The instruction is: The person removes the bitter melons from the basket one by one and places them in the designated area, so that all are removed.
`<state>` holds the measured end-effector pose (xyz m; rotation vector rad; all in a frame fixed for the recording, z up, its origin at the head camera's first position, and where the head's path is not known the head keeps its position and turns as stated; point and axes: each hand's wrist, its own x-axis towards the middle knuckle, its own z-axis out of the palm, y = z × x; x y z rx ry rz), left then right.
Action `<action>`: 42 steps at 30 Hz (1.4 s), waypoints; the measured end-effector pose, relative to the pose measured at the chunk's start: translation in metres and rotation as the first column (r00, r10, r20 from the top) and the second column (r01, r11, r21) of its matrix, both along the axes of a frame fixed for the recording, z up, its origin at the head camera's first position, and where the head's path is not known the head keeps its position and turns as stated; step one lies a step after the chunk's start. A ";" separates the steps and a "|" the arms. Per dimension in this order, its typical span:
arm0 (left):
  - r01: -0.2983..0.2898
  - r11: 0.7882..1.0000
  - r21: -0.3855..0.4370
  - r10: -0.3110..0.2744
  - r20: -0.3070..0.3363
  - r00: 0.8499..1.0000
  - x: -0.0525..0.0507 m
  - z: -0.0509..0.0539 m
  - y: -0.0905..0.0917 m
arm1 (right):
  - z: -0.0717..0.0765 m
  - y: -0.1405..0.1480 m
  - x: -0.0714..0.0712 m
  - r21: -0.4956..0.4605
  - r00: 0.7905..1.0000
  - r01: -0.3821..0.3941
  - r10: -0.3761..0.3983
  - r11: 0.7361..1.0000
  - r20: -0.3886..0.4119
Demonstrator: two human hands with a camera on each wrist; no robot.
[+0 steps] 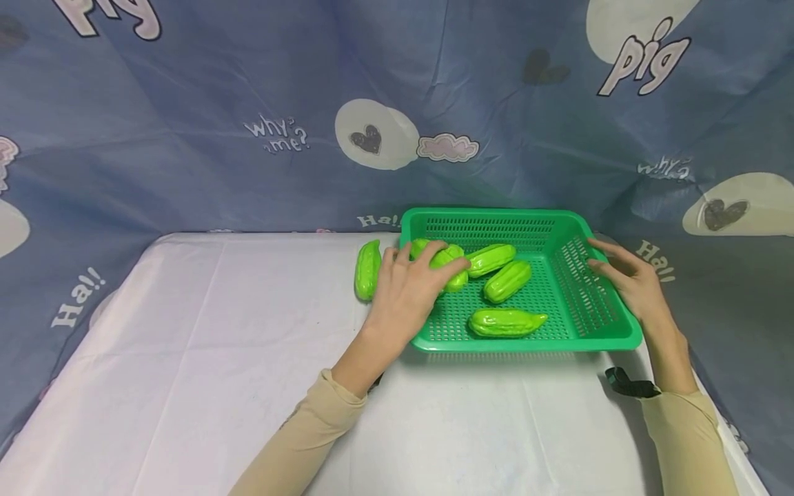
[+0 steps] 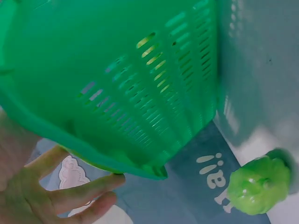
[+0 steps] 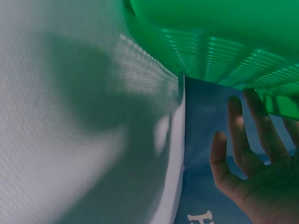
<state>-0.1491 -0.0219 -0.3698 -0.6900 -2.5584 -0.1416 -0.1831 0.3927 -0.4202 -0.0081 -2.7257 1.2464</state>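
Observation:
Over the left end of a green plastic basket (image 1: 527,346), my left hand (image 1: 406,289) grips a bright green bitter melon (image 1: 457,281), largely hidden by the fingers. In the left wrist view, that hand's fingers (image 2: 88,189) reach past the rim. Inside the basket lie more bitter melons: one near the back (image 1: 491,260), one in the middle (image 1: 507,281) and one along the front (image 1: 505,322). Another bitter melon (image 1: 368,272) is on the cloth left of the basket. My right hand (image 1: 635,282) rests at the basket's right rim, its fingers spread and fairly straight.
A white cloth (image 1: 248,344) covers the table beneath the basket. Behind it and at the sides hangs a blue printed curtain (image 1: 248,179). Dark straps (image 1: 633,384) show at the wrists.

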 end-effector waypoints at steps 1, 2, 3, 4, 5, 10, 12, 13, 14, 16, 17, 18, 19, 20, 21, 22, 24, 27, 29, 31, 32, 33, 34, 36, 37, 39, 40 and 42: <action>-0.012 1.000 -0.009 0.011 -0.010 1.000 0.000 0.001 -0.001 | 0.000 0.000 0.000 0.002 1.000 -0.002 0.002 1.000 -0.001; -0.023 1.000 -0.015 0.023 -0.017 1.000 0.001 0.002 -0.001 | 0.000 0.000 0.000 0.004 1.000 -0.002 0.002 1.000 -0.002; -0.035 0.999 -0.020 0.034 -0.021 0.999 0.001 0.003 -0.002 | 0.001 -0.001 0.000 0.003 1.000 -0.002 0.002 1.000 -0.002; -0.048 0.999 -0.025 0.048 -0.024 0.999 0.002 0.004 -0.002 | 0.001 -0.001 0.000 0.001 1.000 -0.002 0.002 1.000 -0.002; -0.061 0.998 -0.028 0.060 -0.026 0.998 0.002 0.005 -0.003 | 0.000 0.000 -0.001 0.000 1.000 -0.003 0.003 1.000 -0.002; -0.083 0.996 -0.010 0.084 0.009 0.996 0.002 0.005 -0.009 | -0.001 0.000 -0.001 -0.015 1.000 -0.011 0.011 1.000 -0.005; -0.074 0.997 0.008 0.074 0.026 0.997 0.001 0.004 -0.012 | -0.002 0.001 -0.001 -0.028 1.000 -0.018 0.018 0.999 -0.007; -0.070 0.997 0.015 0.070 0.033 0.997 0.000 0.004 -0.014 | -0.002 0.001 -0.001 -0.034 1.000 -0.020 0.020 0.999 -0.008; -0.063 0.998 0.021 0.063 0.037 0.997 -0.001 0.003 -0.016 | -0.002 0.002 -0.001 -0.039 1.000 -0.025 0.024 0.999 -0.009; -0.041 0.999 0.029 0.040 0.036 0.999 -0.002 0.002 -0.018 | -0.002 0.001 -0.001 -0.040 1.000 -0.022 0.022 0.999 -0.008; -0.029 0.999 0.030 0.028 0.036 0.999 -0.002 0.002 -0.020 | -0.001 0.001 -0.001 -0.043 1.000 -0.023 0.023 0.999 -0.008; -0.017 0.999 0.032 0.015 0.040 0.999 -0.003 0.002 -0.021 | -0.001 0.001 0.000 -0.043 1.000 -0.025 0.025 0.999 -0.009; -0.005 0.999 0.034 0.003 0.051 0.999 -0.003 0.002 -0.022 | -0.001 0.001 0.000 -0.042 1.000 -0.024 0.024 0.999 -0.009; 0.007 0.999 0.037 -0.009 0.062 0.998 -0.003 0.002 -0.023 | -0.001 0.001 0.000 -0.039 1.000 -0.023 0.023 0.999 -0.008; 0.017 0.999 0.041 -0.020 0.073 0.997 -0.003 0.002 -0.023 | -0.001 0.000 0.000 -0.039 1.000 -0.022 0.022 0.999 -0.008; 0.022 0.999 0.044 -0.026 0.086 0.996 -0.003 0.003 -0.024 | -0.001 0.000 0.000 -0.041 1.000 -0.025 0.025 0.999 -0.010; 0.025 0.999 0.046 -0.030 0.115 0.993 -0.002 0.004 -0.025 | -0.001 0.000 0.000 -0.041 0.999 -0.031 0.030 0.999 -0.016; 0.025 0.998 0.052 -0.033 0.139 0.990 -0.002 0.005 -0.025 | -0.002 0.000 0.000 -0.047 0.999 -0.038 0.037 0.998 -0.022; 0.021 0.998 0.054 -0.028 0.146 0.989 -0.002 0.006 -0.025 | -0.002 0.001 0.000 -0.049 0.999 -0.039 0.038 0.998 -0.022; 0.015 0.998 0.062 -0.024 0.156 0.987 -0.002 0.007 -0.026 | -0.002 0.001 0.000 -0.053 0.999 -0.038 0.037 0.998 -0.020; 0.011 0.998 0.067 -0.021 0.164 0.986 -0.002 0.007 -0.026 | -0.002 0.001 0.000 -0.050 0.999 -0.035 0.034 0.998 -0.020; 0.008 0.997 0.071 -0.020 0.172 0.985 -0.002 0.008 -0.027 | -0.002 0.001 0.000 -0.050 0.999 -0.030 0.030 0.998 -0.018; 0.005 0.997 0.076 -0.018 0.181 0.983 -0.002 0.008 -0.027 | -0.002 0.001 0.000 -0.049 0.999 -0.029 0.028 0.998 -0.017; 0.003 0.995 0.099 -0.023 0.208 0.978 -0.002 0.010 -0.027 | -0.002 0.000 0.000 -0.047 1.000 -0.024 0.023 0.999 -0.016; 0.001 0.994 0.109 -0.025 0.219 0.975 -0.002 0.011 -0.028 | -0.002 0.000 0.000 -0.045 1.000 -0.020 0.019 0.999 -0.014; 0.009 0.991 0.134 -0.041 0.233 0.972 -0.003 0.012 -0.027 | -0.001 0.000 0.000 -0.042 1.000 -0.015 0.015 0.999 -0.010; 0.016 0.989 0.145 -0.050 0.234 0.971 -0.004 0.012 -0.027 | -0.001 0.000 0.000 -0.039 1.000 -0.015 0.015 0.999 -0.010; 0.031 0.987 0.157 -0.068 0.231 0.971 -0.004 0.012 -0.027 | 0.000 0.000 0.000 -0.038 1.000 -0.018 0.018 0.999 -0.010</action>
